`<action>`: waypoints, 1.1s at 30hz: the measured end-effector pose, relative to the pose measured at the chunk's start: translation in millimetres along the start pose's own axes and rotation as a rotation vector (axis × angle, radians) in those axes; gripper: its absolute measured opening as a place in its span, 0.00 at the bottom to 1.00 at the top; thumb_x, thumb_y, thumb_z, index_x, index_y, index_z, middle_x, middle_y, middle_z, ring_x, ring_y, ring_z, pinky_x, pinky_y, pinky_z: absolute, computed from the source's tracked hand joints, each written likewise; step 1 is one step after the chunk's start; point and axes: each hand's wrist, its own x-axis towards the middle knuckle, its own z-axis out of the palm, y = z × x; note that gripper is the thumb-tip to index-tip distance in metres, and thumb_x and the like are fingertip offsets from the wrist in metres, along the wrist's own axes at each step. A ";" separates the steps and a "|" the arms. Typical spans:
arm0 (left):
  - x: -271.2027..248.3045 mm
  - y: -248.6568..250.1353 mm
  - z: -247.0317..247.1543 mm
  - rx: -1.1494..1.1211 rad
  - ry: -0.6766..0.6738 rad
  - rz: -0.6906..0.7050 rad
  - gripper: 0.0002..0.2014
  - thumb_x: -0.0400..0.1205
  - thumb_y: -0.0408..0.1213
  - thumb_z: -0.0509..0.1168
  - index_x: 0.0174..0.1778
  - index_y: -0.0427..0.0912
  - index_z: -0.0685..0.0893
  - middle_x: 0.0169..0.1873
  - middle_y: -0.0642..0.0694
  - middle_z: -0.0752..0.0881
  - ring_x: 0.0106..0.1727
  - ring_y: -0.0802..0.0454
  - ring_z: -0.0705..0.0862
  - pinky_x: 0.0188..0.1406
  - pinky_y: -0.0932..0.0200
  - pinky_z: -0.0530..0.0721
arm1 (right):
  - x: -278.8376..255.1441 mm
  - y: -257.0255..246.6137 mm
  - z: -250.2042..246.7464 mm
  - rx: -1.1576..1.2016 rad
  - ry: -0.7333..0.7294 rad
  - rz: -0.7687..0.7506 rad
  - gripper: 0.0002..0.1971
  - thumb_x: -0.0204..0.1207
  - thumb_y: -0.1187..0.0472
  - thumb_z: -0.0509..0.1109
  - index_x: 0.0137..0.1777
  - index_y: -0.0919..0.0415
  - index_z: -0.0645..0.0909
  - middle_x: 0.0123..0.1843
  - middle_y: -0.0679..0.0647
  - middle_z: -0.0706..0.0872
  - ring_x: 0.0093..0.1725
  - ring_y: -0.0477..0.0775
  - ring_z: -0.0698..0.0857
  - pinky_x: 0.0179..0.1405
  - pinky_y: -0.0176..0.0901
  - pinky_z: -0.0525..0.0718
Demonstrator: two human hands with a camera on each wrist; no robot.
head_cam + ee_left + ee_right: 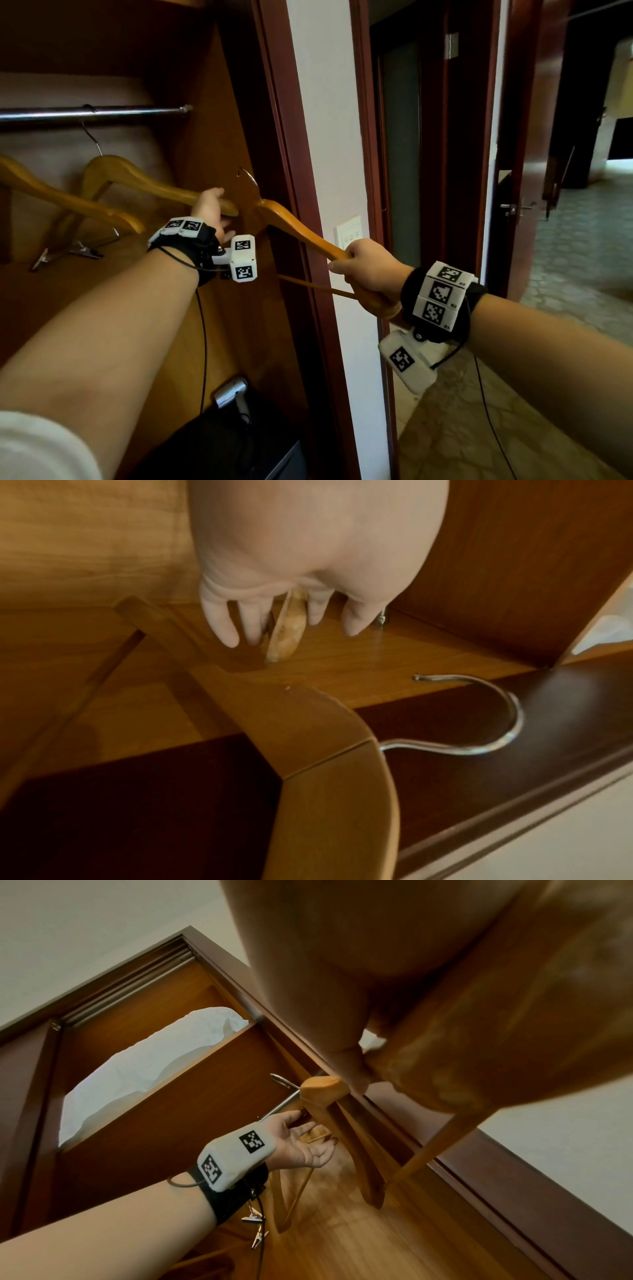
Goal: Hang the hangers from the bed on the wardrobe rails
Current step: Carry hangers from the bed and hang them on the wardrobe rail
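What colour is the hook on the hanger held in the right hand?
Silver metal hook, on a light brown wooden hanger; clearest in the left wrist view.

- Warm, dim light inside the wardrobe (212,144); the doorway (582,212) at right is brighter.
- Wide-angle bending at the edges.
- Both wrist views are soft, with close skin blurred.

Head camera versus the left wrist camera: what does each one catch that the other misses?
Only the head view shows the wardrobe rail, two hung hangers on it, the right hand gripping the carried hanger's end, and a doorway.

Only the left wrist view shows the left hand's fingers from the palm side, straddling the tip of a hung hanger.

Both show the left hand and the carried hanger with its metal hook.
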 end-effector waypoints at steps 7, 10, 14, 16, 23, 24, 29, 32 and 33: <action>-20.4 3.7 -19.3 0.060 0.108 0.008 0.21 0.86 0.43 0.60 0.76 0.43 0.72 0.68 0.38 0.78 0.66 0.41 0.81 0.65 0.45 0.79 | 3.3 -12.0 4.7 0.021 -0.014 -0.023 0.16 0.80 0.53 0.72 0.45 0.68 0.86 0.45 0.66 0.91 0.41 0.59 0.89 0.49 0.54 0.89; -29.4 4.1 -28.0 0.086 0.152 0.020 0.18 0.87 0.37 0.60 0.74 0.45 0.75 0.69 0.39 0.77 0.67 0.40 0.79 0.65 0.44 0.79 | 8.3 -27.2 9.2 0.035 -0.018 -0.035 0.15 0.79 0.54 0.73 0.43 0.69 0.86 0.36 0.62 0.86 0.36 0.57 0.86 0.45 0.53 0.88; -41.7 7.3 -44.1 0.135 0.163 0.079 0.21 0.86 0.29 0.58 0.75 0.50 0.72 0.69 0.38 0.76 0.63 0.39 0.80 0.53 0.45 0.81 | 15.6 -52.2 19.5 0.106 -0.057 -0.057 0.08 0.75 0.62 0.74 0.37 0.65 0.82 0.32 0.59 0.84 0.32 0.59 0.85 0.35 0.49 0.85; -48.6 11.7 -55.7 0.161 0.176 0.095 0.22 0.86 0.28 0.59 0.74 0.51 0.69 0.66 0.38 0.78 0.62 0.38 0.82 0.52 0.45 0.83 | 18.9 -67.1 26.2 0.133 -0.091 -0.078 0.07 0.76 0.63 0.73 0.40 0.66 0.83 0.33 0.60 0.84 0.32 0.58 0.84 0.32 0.46 0.83; -72.1 22.0 -96.9 0.408 0.219 0.141 0.20 0.84 0.28 0.61 0.66 0.52 0.67 0.52 0.40 0.84 0.36 0.48 0.84 0.29 0.54 0.82 | 40.5 -114.6 59.0 0.164 -0.216 -0.151 0.05 0.78 0.65 0.74 0.45 0.66 0.81 0.38 0.65 0.83 0.34 0.59 0.83 0.29 0.43 0.81; -73.7 21.4 -101.8 0.450 0.218 0.150 0.19 0.84 0.28 0.62 0.64 0.53 0.67 0.51 0.41 0.84 0.33 0.49 0.83 0.27 0.55 0.81 | 44.4 -117.7 63.8 0.164 -0.217 -0.148 0.05 0.78 0.65 0.74 0.46 0.66 0.81 0.38 0.65 0.82 0.33 0.59 0.83 0.30 0.44 0.80; -80.5 22.8 -123.9 0.604 0.210 0.185 0.20 0.83 0.32 0.66 0.64 0.53 0.67 0.55 0.40 0.86 0.31 0.51 0.83 0.25 0.58 0.81 | 59.9 -127.0 82.4 0.224 -0.205 -0.125 0.06 0.79 0.65 0.74 0.48 0.68 0.81 0.39 0.65 0.82 0.33 0.58 0.82 0.34 0.48 0.80; -81.3 25.9 -130.6 0.632 0.196 0.185 0.21 0.82 0.31 0.66 0.65 0.52 0.68 0.51 0.43 0.85 0.32 0.50 0.84 0.26 0.58 0.79 | 70.6 -134.3 87.1 0.256 -0.178 -0.114 0.09 0.80 0.63 0.74 0.50 0.70 0.81 0.42 0.65 0.84 0.35 0.59 0.84 0.34 0.46 0.81; -81.1 27.3 -132.0 0.636 0.192 0.179 0.20 0.82 0.31 0.67 0.65 0.52 0.69 0.50 0.43 0.85 0.32 0.50 0.85 0.26 0.58 0.79 | 74.4 -137.5 88.1 0.266 -0.170 -0.112 0.10 0.80 0.63 0.75 0.52 0.70 0.80 0.42 0.64 0.85 0.36 0.59 0.84 0.33 0.45 0.82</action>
